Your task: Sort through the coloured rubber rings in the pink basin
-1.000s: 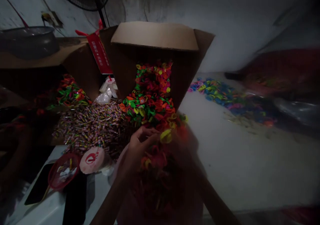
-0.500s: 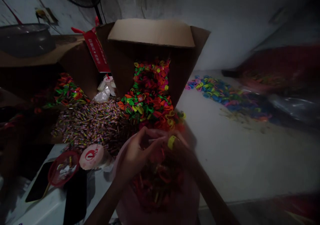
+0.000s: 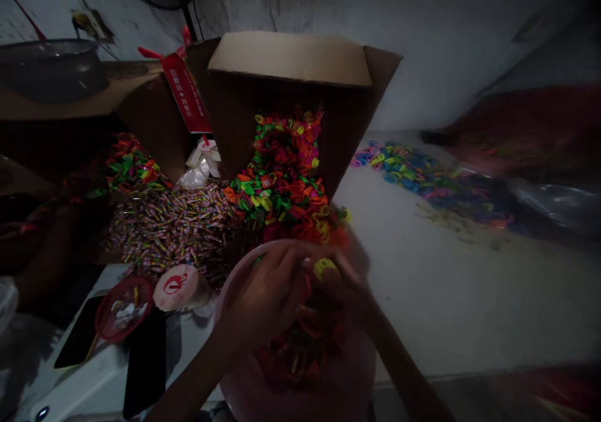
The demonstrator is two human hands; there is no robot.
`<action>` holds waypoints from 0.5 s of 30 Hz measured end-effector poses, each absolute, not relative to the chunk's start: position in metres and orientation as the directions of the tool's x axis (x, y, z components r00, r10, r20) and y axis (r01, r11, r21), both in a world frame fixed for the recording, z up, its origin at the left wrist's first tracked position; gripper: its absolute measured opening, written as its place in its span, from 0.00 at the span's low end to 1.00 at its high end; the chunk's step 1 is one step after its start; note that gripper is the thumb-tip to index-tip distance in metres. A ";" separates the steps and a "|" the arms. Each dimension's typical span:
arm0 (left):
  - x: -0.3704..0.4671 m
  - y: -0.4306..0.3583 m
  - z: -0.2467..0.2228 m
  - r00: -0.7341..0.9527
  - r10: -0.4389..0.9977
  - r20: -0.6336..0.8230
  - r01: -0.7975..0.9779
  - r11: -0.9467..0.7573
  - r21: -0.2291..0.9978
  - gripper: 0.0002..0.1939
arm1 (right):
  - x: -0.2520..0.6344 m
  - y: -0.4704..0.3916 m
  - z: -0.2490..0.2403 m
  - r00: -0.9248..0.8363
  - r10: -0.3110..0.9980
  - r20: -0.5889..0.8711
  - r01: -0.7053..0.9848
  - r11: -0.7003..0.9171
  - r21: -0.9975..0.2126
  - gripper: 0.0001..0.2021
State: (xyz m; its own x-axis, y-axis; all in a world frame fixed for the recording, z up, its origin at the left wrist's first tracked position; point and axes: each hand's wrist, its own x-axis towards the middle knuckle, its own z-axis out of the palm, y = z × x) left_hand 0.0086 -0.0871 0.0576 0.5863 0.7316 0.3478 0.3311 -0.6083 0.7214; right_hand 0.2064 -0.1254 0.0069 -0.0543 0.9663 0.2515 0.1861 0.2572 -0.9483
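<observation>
Above a pink basin [image 3: 230, 381], my left hand [image 3: 272, 287] is closed, its fingers bent inward. A tiny pale tip shows at those fingers; the rest of what they hold is hidden. Close beside it, my right hand [image 3: 350, 290] pinches a small yellow plastic piece [image 3: 323, 268]. In the basin, below both hands, lie mixed red, orange and green plastic pieces [image 3: 305, 347]. Just behind the basin, a heap of bright plastic pieces [image 3: 282, 190] spills out of an open cardboard box [image 3: 291, 59].
Left of the box lies a pile of small wrapped sticks [image 3: 178, 228]. A lidded cup [image 3: 176, 288], a red basket [image 3: 124, 309] and dark phones [image 3: 145, 365] stand nearer. More coloured pieces [image 3: 413, 171] lie right. Another person's arm [image 3: 47, 265] is at far left.
My left hand has turned so its back faces up, and its fingers have curled over the thin pale stick seen before. My right hand keeps the yellow piece. The view has shifted slightly.
</observation>
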 end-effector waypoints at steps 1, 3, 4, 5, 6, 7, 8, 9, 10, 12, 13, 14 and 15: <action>0.009 -0.088 0.058 0.600 0.722 0.344 0.354 -0.626 0.695 0.11 | 0.206 -0.126 0.008 -0.053 0.963 0.265 0.197 0.271 -0.942 0.17; 0.009 -0.088 0.058 0.617 0.708 0.343 0.374 -0.647 0.664 0.11 | 0.206 -0.127 0.009 -0.048 0.956 0.290 0.239 0.293 -0.926 0.17; 0.008 -0.088 0.058 0.629 0.694 0.350 0.370 -0.663 0.651 0.11 | 0.205 -0.127 0.008 -0.047 0.953 0.299 0.263 0.301 -0.917 0.17; 0.008 -0.087 0.059 0.642 0.677 0.360 0.366 -0.683 0.632 0.10 | 0.206 -0.127 0.008 -0.046 0.950 0.309 0.287 0.309 -0.907 0.17; 0.007 -0.087 0.060 0.655 0.661 0.366 0.369 -0.703 0.609 0.10 | 0.206 -0.127 0.007 -0.047 0.945 0.322 0.311 0.320 -0.895 0.17; 0.005 -0.086 0.061 0.667 0.648 0.368 0.377 -0.719 0.584 0.09 | 0.206 -0.127 0.006 -0.048 0.940 0.339 0.337 0.335 -0.880 0.16; 0.004 -0.086 0.061 0.678 0.638 0.366 0.385 -0.732 0.562 0.08 | 0.206 -0.126 0.005 -0.050 0.933 0.357 0.361 0.350 -0.864 0.15; 0.003 -0.085 0.062 0.687 0.628 0.365 0.390 -0.743 0.544 0.07 | 0.206 -0.126 0.004 -0.056 0.924 0.378 0.383 0.369 -0.847 0.14; 0.001 -0.085 0.063 0.694 0.620 0.365 0.393 -0.752 0.530 0.07 | 0.206 -0.126 0.004 -0.065 0.916 0.396 0.402 0.387 -0.830 0.12; -0.002 -0.083 0.063 0.708 0.607 0.361 0.394 -0.763 0.512 0.07 | 0.205 -0.125 0.004 -0.095 0.910 0.403 0.426 0.403 -0.810 0.11; -0.003 -0.083 0.062 0.713 0.604 0.356 0.395 -0.765 0.509 0.07 | 0.205 -0.126 0.004 -0.106 0.914 0.393 0.435 0.397 -0.808 0.11; -0.003 -0.082 0.062 0.715 0.606 0.347 0.401 -0.763 0.507 0.07 | 0.204 -0.126 0.005 -0.111 0.919 0.377 0.443 0.385 -0.810 0.13; -0.004 -0.082 0.061 0.717 0.610 0.338 0.409 -0.760 0.505 0.07 | 0.203 -0.127 0.005 -0.109 0.928 0.357 0.450 0.366 -0.815 0.14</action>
State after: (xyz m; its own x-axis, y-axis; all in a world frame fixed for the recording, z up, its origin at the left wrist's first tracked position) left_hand -0.0037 -0.0817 0.0607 0.7168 0.6099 0.3380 0.4090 -0.7603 0.5047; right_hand 0.2027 -0.1269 0.0052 -0.1088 0.9278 0.3569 0.4496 0.3661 -0.8147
